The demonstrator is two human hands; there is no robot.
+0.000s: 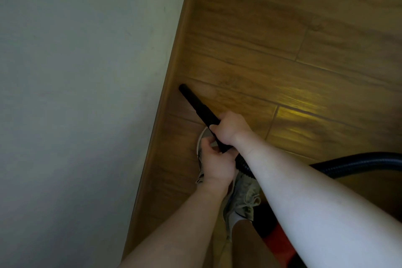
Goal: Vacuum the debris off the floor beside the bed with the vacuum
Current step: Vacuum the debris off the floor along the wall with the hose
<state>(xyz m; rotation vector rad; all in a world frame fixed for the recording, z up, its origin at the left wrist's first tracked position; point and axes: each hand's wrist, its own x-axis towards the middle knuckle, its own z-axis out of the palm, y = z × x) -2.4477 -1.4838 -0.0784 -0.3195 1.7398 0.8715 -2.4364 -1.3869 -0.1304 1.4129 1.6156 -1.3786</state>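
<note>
Most of the view is pale wall [76, 93] and plank floor [282, 39], joined by a wooden skirting [176, 67]. Sweeping seems under way: the vacuum's ribbed hose [359, 162] feeds a black crevice nozzle [195, 102], its tip down at the floor just beside the skirting. The right hand [230, 130] grasps the nozzle and the left hand [214, 165] grips just behind. No debris shows, so the next move probably calls for drawing the tip along the edge.

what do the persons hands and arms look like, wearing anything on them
The left hand and right hand have no gloves, and no rings show. The left forearm and right forearm are uncovered to the frame edge: no sleeves, watch or bands in view.
</note>
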